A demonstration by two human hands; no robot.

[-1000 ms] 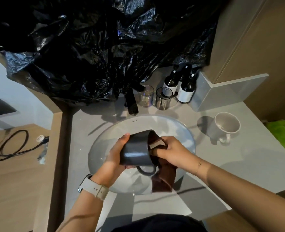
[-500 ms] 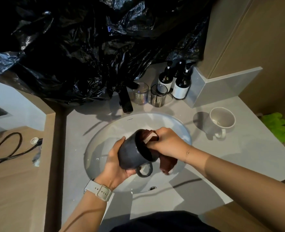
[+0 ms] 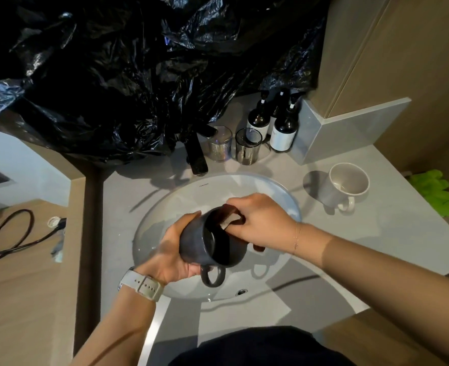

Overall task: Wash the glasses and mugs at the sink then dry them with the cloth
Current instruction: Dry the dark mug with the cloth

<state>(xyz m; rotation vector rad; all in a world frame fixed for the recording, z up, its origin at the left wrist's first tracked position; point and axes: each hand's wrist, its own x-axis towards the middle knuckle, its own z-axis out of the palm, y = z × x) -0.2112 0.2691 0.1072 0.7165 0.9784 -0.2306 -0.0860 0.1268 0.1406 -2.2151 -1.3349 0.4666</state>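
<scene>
Over the white round sink my left hand grips a dark grey mug, tilted on its side with the handle hanging down. My right hand pinches a dark brown cloth with a pale tag and presses it against the mug's rim; part of the cloth hangs behind the mug. A white mug stands upright on the counter to the right. Two glasses stand behind the sink beside the black tap.
Three dark pump bottles stand at the back right by a grey corner block. A green cloth lies at the counter's right edge. Black plastic sheeting hangs over the back. A black cable lies on the wooden surface at left.
The mug has tipped so its mouth faces more toward me. My right hand has moved up over the rim with the cloth, and less cloth hangs below.
</scene>
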